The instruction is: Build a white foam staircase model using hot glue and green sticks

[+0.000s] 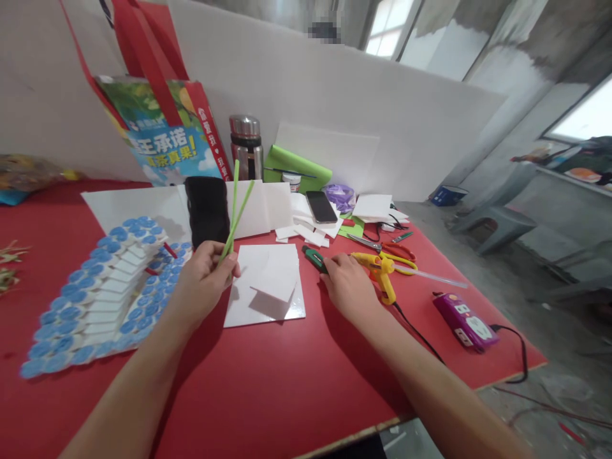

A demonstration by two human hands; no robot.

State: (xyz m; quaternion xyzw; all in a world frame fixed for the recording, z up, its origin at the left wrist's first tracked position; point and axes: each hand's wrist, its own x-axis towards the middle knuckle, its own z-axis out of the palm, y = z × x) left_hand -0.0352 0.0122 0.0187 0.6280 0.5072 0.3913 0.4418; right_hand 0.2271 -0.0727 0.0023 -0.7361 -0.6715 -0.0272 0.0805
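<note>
Two thin green strips (236, 213) stand up crossed out of my left hand (210, 271), pinched between thumb and fingers. My right hand (348, 280) rests on the red table with its fingers on the end of a dark green cutter (314, 259). Between my hands lies a white board (262, 313) with a smaller white piece (276, 277) raised at a tilt above it. A yellow glue gun (382, 273) lies just right of my right hand. At the left is a white stepped model with blue round pieces (69, 312).
Scissors (399, 255) and a purple power socket (466, 322) lie at the right, with cables. Behind are a phone (321, 207), white scraps (310, 234), a steel flask (247, 150), a green roll (299, 164), a black object (208, 210) and a printed bag (162, 137).
</note>
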